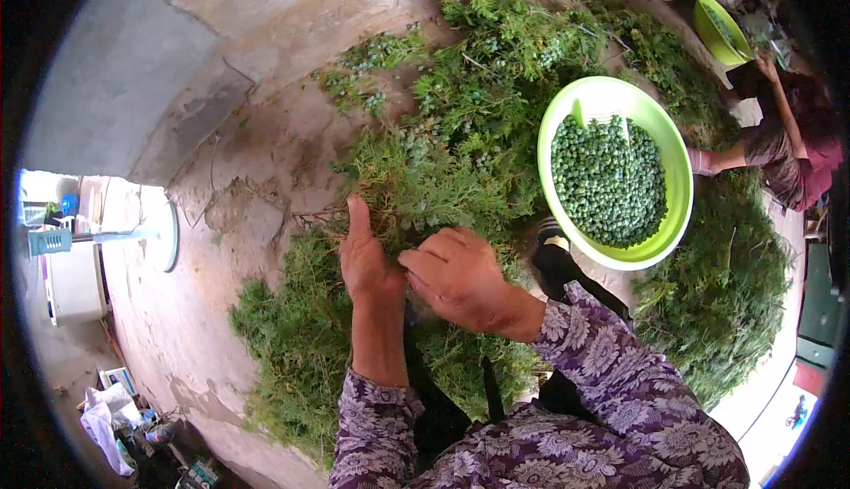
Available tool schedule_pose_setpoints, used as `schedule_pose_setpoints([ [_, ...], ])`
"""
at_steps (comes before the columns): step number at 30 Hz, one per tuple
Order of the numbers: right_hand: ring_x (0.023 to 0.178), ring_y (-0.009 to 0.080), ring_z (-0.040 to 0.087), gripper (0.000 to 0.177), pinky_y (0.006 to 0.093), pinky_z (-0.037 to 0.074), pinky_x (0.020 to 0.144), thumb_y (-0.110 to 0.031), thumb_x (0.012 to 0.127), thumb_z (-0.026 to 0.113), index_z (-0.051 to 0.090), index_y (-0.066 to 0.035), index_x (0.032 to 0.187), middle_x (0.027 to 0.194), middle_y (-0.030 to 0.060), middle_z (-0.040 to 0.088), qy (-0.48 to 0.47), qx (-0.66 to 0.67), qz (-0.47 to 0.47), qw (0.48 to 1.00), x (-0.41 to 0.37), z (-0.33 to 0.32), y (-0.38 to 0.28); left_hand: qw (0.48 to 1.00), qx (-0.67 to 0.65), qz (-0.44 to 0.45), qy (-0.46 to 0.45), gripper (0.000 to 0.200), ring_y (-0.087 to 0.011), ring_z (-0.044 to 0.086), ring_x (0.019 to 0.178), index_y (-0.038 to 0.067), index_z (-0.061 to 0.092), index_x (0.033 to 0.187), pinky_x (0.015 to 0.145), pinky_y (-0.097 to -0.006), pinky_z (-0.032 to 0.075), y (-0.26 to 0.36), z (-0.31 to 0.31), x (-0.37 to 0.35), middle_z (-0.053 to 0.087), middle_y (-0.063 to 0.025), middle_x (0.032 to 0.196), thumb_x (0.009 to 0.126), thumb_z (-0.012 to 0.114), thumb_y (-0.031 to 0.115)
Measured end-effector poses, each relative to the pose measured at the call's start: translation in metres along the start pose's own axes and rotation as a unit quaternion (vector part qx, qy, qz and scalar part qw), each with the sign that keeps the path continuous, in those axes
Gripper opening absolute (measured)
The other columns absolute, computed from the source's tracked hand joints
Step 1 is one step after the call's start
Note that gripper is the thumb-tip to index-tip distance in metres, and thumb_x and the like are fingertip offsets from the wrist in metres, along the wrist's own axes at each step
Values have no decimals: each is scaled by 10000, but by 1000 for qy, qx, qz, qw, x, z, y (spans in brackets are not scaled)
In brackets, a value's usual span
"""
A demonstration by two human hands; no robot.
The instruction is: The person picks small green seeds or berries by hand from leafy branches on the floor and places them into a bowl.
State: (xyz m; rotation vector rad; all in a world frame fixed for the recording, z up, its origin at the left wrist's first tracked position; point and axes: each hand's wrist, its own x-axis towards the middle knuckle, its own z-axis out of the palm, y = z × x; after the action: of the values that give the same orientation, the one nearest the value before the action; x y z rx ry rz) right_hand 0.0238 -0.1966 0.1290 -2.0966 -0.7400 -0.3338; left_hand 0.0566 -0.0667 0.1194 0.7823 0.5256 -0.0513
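Note:
My left hand (370,267) is closed around a leafy evergreen branch (412,174), thumb pointing up along it. The branch's thin brown stems show beside the thumb, and its foliage spreads beyond my hands. Close beside it, my right hand (460,281) has its fingers curled in a pinch; what lies between the fingertips is hidden. To the right is a lime-green basin (677,190) with many small round green cones or berries (611,183) in it.
Cut evergreen branches (505,73) are heaped on the concrete floor (239,312), with another pile (722,285) at right. A seated person (788,139) at upper right has a hand at a second green basin (719,33). A pale stand (159,232) is at left.

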Motion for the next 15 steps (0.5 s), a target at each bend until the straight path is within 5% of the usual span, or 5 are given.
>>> schedule_pose_setpoints([
  [10, 637, 245, 518, 123, 371, 411, 576, -130, 685, 579, 549, -96, 798, 690, 50, 497, 9, 19, 27, 999, -3, 5, 6, 999, -34, -8, -22, 364, -270, 552, 919, 19, 479, 1102, 826, -416, 442, 1, -6, 5, 560, -121, 1044, 894, 423, 312],
  [13, 644, 261, 529, 134, 377, 420, 579, -151, 688, 606, 563, -86, 796, 697, 60, 520, 0, 53, 47, 997, 0, 5, 5, 1000, -26, 7, -13, 331, -225, 565, 819, 33, 493, 1061, 719, -359, 475, 4, -8, 5, 575, -95, 965, 899, 415, 311],
  [15, 654, 273, 537, 141, 380, 426, 583, -163, 691, 620, 571, -79, 793, 701, 67, 536, -10, 83, 63, 995, 3, 3, 3, 998, 17, 41, -39, 303, -159, 515, 649, 51, 507, 993, 532, -285, 420, 10, -8, 1, 561, -51, 795, 882, 460, 329],
])
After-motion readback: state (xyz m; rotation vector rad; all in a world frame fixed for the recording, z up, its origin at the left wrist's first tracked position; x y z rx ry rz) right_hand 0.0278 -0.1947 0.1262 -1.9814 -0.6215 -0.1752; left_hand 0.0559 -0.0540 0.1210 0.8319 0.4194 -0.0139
